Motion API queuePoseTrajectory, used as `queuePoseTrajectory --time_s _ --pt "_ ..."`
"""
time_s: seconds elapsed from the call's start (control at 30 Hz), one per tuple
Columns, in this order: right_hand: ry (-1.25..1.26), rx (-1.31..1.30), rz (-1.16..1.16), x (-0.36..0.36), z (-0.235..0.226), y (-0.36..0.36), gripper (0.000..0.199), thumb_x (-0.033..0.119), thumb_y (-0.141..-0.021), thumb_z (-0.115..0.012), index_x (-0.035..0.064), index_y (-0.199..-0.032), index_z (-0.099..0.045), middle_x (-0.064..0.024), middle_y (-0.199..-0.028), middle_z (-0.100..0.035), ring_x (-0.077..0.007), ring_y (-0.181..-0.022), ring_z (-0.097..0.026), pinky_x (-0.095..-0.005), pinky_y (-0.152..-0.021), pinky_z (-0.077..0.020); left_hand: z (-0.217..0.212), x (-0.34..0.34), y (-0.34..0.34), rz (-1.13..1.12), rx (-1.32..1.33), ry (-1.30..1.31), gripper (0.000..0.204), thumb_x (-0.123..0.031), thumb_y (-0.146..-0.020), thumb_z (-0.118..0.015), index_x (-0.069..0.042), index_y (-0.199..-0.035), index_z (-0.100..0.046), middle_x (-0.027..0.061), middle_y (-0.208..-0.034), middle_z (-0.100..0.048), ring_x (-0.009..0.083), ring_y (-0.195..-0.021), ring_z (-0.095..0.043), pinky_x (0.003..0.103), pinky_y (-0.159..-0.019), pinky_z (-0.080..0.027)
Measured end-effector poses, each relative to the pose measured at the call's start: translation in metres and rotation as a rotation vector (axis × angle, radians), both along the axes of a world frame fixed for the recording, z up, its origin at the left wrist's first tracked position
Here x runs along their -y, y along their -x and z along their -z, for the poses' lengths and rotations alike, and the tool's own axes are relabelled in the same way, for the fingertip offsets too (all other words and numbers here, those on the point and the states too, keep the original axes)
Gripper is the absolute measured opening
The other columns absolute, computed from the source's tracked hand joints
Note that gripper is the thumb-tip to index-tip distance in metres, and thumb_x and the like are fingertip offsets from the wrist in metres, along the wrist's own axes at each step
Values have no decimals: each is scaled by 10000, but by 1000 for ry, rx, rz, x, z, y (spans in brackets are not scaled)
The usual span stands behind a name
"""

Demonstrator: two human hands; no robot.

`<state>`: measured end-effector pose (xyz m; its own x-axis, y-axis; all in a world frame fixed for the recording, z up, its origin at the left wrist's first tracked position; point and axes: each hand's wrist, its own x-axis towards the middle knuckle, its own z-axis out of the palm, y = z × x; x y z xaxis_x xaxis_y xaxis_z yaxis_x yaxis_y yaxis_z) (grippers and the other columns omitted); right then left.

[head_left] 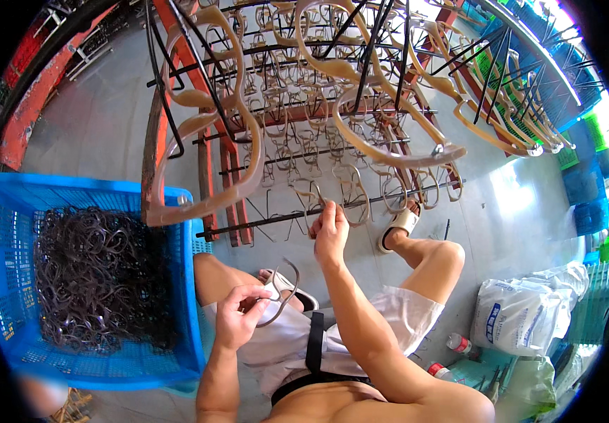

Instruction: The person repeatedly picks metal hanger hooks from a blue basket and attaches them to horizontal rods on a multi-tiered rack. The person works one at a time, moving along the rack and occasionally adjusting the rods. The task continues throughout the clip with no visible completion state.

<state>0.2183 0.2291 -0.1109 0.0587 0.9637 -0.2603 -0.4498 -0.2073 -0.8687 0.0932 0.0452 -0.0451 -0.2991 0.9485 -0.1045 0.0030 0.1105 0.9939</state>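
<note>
My left hand (239,316) is closed in a pinch around a dark grey curved frame piece (292,293), shaped like part of a glasses frame, and holds it above my lap. Farther forward, my right hand (330,231) has its fingers pressed together at the lowest black bar (276,224) of the rack. A thin looped frame piece (309,190) rises at those fingertips, hung on or beside the bar. The exact contact under the fingers is hidden. Large tan frame pieces (251,151) hang close overhead on black wire hooks (198,67).
A blue plastic basket (100,185) full of dark curved pieces (100,282) stands at my left. The rack's orange-red posts (232,190) rise ahead, with rows of hung pieces. White sacks (512,314) and bottles (461,345) lie at the right; blue and green crates (592,218) are stacked beyond.
</note>
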Motion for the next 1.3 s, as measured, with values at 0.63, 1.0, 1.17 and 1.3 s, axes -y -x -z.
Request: queuePoseTrajectory --time_s 0.63,1.0,1.17,1.3 --pt "20 -29 -5 5 -14 12 234 300 -982 -419 96 -890 -489 42 -563 -346 -56 -435 -318 -232 -363 -292 10 2 -6 -5 -17 30 210 76 -785 -614 -8 -974 -582 67 -867 -672 67 -693 -598 198 -628 -477" --pt "-1 3 55 7 -11 20 260 290 -977 -436 74 -1083 -535 49 -567 -348 -45 -441 -325 -220 -378 -299 14 5 -6 0 -25 37 205 68 -789 -611 -15 -973 -577 53 -860 -672 59 -678 -591 195 -612 -470" --pt "-47 56 14 7 -7 18 285 262 -974 -448 64 -1156 -543 51 -559 -365 -39 -452 -342 -213 -391 -311 16 4 -6 -6 -23 20 212 72 -788 -612 -14 -979 -577 56 -862 -671 62 -691 -598 193 -618 -472" --pt "-130 269 -11 13 -1 24 278 208 -963 -476 36 -1166 -555 35 -537 -400 -45 -468 -347 -223 -414 -313 18 3 -5 -3 12 26 211 69 -790 -615 -11 -982 -579 64 -876 -669 73 -714 -605 198 -638 -479"
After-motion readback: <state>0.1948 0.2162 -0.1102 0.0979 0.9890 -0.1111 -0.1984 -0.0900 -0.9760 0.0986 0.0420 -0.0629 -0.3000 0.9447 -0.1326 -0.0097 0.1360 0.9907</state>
